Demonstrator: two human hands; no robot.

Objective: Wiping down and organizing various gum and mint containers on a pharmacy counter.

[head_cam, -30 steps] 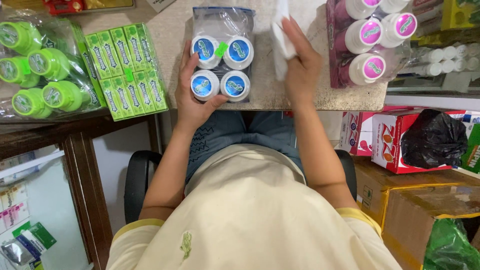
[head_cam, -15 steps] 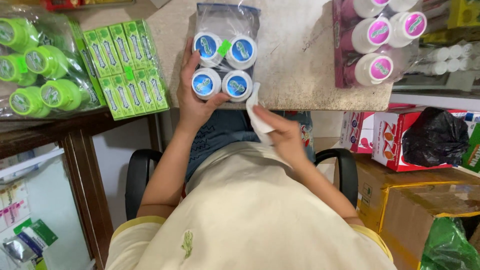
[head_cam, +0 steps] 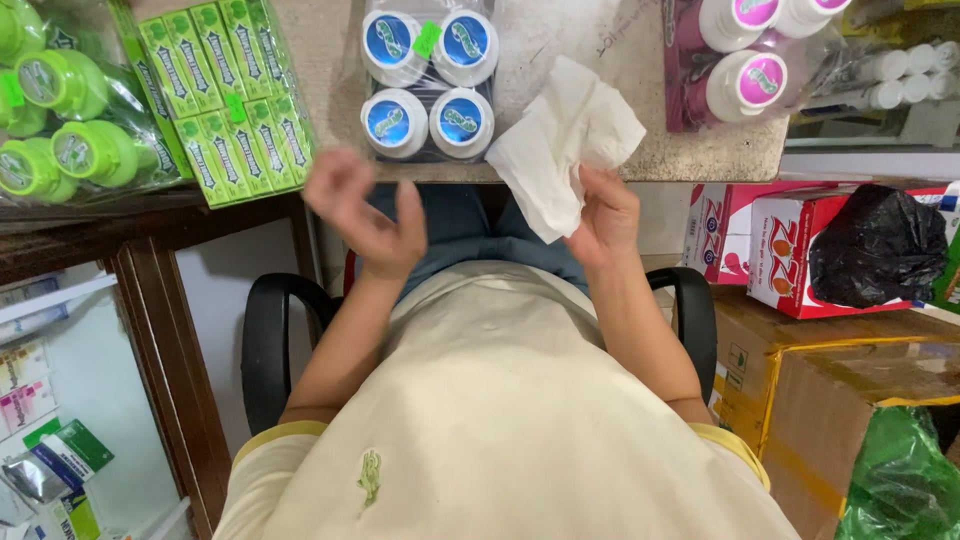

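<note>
The right hand pinches a crumpled white cloth. The left hand hangs empty, fingers loosely spread, near the wrapped pack of blue-lidded jars

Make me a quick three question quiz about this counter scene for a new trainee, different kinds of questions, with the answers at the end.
1. True or false: the right hand holds a crumpled white tissue.
2. How many blue-capped white tubs show in the clear plastic pack on the counter?
A. two
B. four
C. six
3. Fill in: the left hand is raised over the lap, open and ______.

Key:
1. True.
2. B, four, in two rows of two.
3. Empty; it touches nothing, and is a little blurred.
</note>
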